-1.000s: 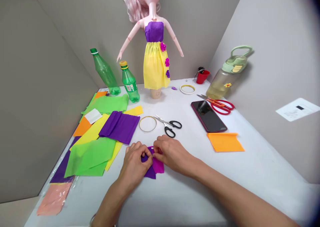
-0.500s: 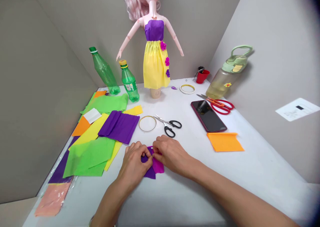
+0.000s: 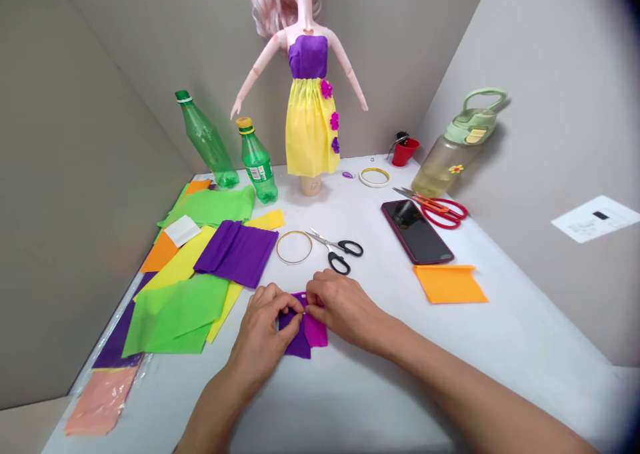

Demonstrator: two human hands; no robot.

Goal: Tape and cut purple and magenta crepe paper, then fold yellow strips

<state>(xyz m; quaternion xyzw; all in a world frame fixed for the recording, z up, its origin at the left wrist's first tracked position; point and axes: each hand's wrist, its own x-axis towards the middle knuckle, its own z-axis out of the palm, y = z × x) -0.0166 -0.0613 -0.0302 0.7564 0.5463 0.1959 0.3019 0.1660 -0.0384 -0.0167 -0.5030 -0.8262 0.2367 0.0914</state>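
At the near middle of the table lie a purple fabric piece [image 3: 299, 345] and a magenta fabric piece [image 3: 316, 334], side by side and meeting under my fingertips. My left hand [image 3: 265, 321] is closed, thumb and forefinger pinched at the purple piece's edge. Just right of it my right hand [image 3: 340, 304] is closed too, its fingertips pinching at the top of the magenta piece. A tiny pale speck shows between the two pinches, too small to name. Beyond my hands are black-handled scissors [image 3: 336, 247], lying open, and a thin bangle [image 3: 294, 248].
A doll in a purple and yellow dress [image 3: 313, 127] stands at the back, beside green bottles [image 3: 259, 167]. Coloured sheets [image 3: 175, 314] overlap on the left. On the right are a phone [image 3: 417, 232], red-handled scissors [image 3: 445, 213], a water bottle [image 3: 440, 164] and an orange piece [image 3: 450, 285].
My left hand has shifted slightly left and its fingers have lifted a little, baring more of the purple piece. My right hand stays nearly where it was.
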